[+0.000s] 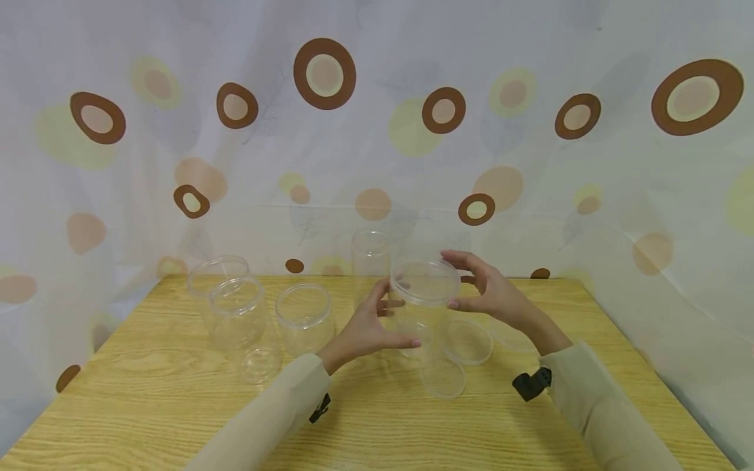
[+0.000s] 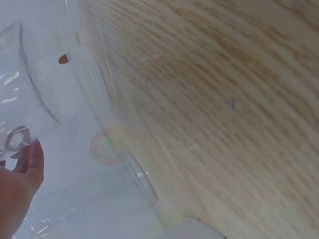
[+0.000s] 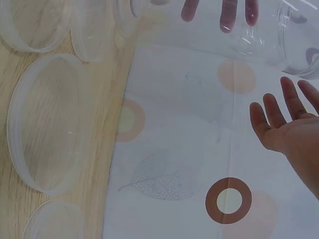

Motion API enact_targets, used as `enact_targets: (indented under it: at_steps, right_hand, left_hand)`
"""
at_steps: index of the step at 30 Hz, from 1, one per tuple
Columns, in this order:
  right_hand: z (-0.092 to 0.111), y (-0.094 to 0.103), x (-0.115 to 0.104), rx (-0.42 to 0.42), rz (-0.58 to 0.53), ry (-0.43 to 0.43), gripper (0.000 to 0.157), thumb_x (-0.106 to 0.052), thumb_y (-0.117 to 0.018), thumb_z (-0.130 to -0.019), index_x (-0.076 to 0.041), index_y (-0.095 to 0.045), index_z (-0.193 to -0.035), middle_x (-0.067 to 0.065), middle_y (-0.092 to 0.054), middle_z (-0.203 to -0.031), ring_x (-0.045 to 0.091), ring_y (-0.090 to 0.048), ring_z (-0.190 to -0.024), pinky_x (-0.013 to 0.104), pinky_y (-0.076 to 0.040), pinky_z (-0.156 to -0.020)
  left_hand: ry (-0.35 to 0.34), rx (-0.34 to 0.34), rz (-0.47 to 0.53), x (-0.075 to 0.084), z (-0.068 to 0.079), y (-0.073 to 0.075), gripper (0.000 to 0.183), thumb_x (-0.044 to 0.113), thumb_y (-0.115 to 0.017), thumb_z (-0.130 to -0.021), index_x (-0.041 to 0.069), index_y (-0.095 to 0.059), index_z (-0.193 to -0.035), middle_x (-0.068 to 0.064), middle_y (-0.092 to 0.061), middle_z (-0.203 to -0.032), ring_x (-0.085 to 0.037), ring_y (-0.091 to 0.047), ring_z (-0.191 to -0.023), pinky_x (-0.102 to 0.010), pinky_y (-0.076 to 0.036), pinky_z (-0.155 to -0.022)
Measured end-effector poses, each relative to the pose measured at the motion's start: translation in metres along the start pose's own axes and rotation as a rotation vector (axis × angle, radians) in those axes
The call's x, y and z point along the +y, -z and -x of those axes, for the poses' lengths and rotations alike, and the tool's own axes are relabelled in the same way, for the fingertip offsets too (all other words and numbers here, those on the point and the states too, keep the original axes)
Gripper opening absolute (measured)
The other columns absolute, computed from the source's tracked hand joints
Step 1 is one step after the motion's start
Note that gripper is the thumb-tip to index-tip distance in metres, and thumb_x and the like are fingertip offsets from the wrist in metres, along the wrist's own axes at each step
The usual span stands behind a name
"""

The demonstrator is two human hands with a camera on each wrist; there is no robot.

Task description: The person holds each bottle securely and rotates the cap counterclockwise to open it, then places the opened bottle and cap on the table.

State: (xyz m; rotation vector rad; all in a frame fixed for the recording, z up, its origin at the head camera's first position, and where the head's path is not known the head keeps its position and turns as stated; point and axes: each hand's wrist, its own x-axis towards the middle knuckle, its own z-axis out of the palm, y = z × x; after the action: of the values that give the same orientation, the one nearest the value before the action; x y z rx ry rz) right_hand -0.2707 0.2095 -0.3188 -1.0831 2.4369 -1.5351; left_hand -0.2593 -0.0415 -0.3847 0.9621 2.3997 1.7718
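Observation:
A clear plastic jar (image 1: 421, 314) stands off the table between my two hands, its wide round rim at the top. My left hand (image 1: 366, 330) grips its body from the left, thumb in front and fingers behind. Those left fingers (image 3: 228, 15) show through the clear wall in the right wrist view. My right hand (image 1: 495, 294) is beside the rim on the right, fingers spread and loosely bent. In the right wrist view its fingertips (image 3: 286, 87) are close by the jar's end, apart from it.
Clear jars stand at left, among them a wide jar (image 1: 303, 320) and a small one (image 1: 261, 365). A tall clear jar (image 1: 371, 261) rises behind my left hand. Round clear lids (image 1: 467, 343) lie on the wooden table (image 1: 383, 425) below. A patterned sheet (image 1: 377, 150) hangs behind.

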Motion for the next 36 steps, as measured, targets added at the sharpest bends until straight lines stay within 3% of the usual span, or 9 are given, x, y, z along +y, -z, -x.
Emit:
enact_targets:
  at_steps: [5, 8, 14, 18, 23, 27, 30, 36]
  right_hand:
    - [0.002, -0.007, -0.003, 0.066, 0.063, 0.009, 0.075, -0.010, -0.072, -0.078, -0.015, -0.031, -0.140, 0.008, -0.035, -0.141, 0.023, -0.036, -0.124, 0.021, -0.035, -0.098]
    - [0.003, -0.010, -0.004, 0.088, 0.089, -0.002, 0.075, -0.011, -0.073, -0.077, -0.015, -0.032, -0.140, 0.011, -0.036, -0.139, 0.021, -0.039, -0.121, 0.028, -0.035, -0.100]
    - [0.003, -0.013, -0.006, 0.091, 0.091, -0.017, 0.074, -0.012, -0.073, -0.077, -0.013, -0.033, -0.139, 0.011, -0.038, -0.138, 0.027, -0.041, -0.119, 0.050, -0.030, -0.101]
    - [0.003, -0.013, -0.007, 0.083, 0.084, -0.020, 0.073, -0.012, -0.073, -0.078, -0.012, -0.033, -0.139, 0.015, -0.037, -0.138, 0.031, -0.041, -0.119, 0.054, -0.030, -0.101]
    - [0.002, -0.010, -0.005, 0.068, 0.085, -0.016, 0.072, -0.012, -0.072, -0.078, -0.014, -0.033, -0.139, 0.013, -0.038, -0.137, 0.026, -0.041, -0.118, 0.054, -0.030, -0.101]
    - [0.001, -0.006, -0.003, 0.021, 0.050, -0.010, 0.071, -0.012, -0.070, -0.080, -0.016, -0.032, -0.140, 0.010, -0.036, -0.140, 0.016, -0.041, -0.120, 0.051, -0.030, -0.102]
    - [-0.002, -0.001, -0.002, -0.052, -0.025, 0.003, 0.070, -0.009, -0.066, -0.083, -0.014, -0.029, -0.142, 0.011, -0.032, -0.142, 0.010, -0.041, -0.120, 0.043, -0.037, -0.099]
    - [-0.007, 0.007, 0.000, -0.228, -0.234, 0.025, 0.072, -0.003, -0.059, -0.086, -0.005, -0.017, -0.145, 0.011, -0.029, -0.139, 0.015, -0.044, -0.116, 0.028, -0.047, -0.087]
  left_hand:
    - [-0.006, -0.010, 0.015, 0.016, 0.005, 0.002, 0.097, 0.014, -0.082, -0.066, 0.030, -0.023, -0.140, -0.003, -0.038, -0.136, -0.030, -0.049, -0.120, -0.046, -0.040, -0.098]
    - [-0.008, -0.016, 0.012, 0.026, 0.007, 0.003, 0.096, 0.013, -0.081, -0.067, 0.027, -0.022, -0.141, -0.006, -0.037, -0.136, -0.032, -0.049, -0.120, -0.047, -0.040, -0.097]
    - [0.005, -0.023, 0.017, 0.028, 0.007, 0.002, 0.096, 0.012, -0.081, -0.067, 0.027, -0.022, -0.141, -0.006, -0.036, -0.138, -0.029, -0.049, -0.121, -0.046, -0.039, -0.099]
    - [0.002, -0.028, 0.031, 0.028, 0.007, 0.002, 0.096, 0.012, -0.081, -0.067, 0.026, -0.022, -0.141, -0.007, -0.035, -0.138, -0.031, -0.048, -0.121, -0.047, -0.038, -0.099]
    - [0.004, -0.033, 0.024, 0.028, 0.007, 0.002, 0.097, 0.011, -0.081, -0.067, 0.026, -0.021, -0.142, -0.006, -0.036, -0.138, -0.028, -0.049, -0.120, -0.046, -0.039, -0.099]
    - [-0.006, -0.030, 0.036, 0.019, 0.005, 0.001, 0.098, 0.014, -0.082, -0.067, 0.030, -0.020, -0.142, -0.004, -0.035, -0.140, -0.026, -0.050, -0.120, -0.047, -0.040, -0.098]
    - [-0.010, -0.030, 0.043, 0.008, 0.002, 0.000, 0.101, 0.017, -0.082, -0.066, 0.036, -0.018, -0.142, 0.000, -0.034, -0.142, -0.024, -0.051, -0.119, -0.048, -0.040, -0.097]
    - [0.007, -0.042, 0.056, -0.002, 0.001, -0.002, 0.100, 0.024, -0.083, -0.065, 0.044, -0.019, -0.139, 0.011, -0.032, -0.142, -0.020, -0.051, -0.118, -0.047, -0.042, -0.096]
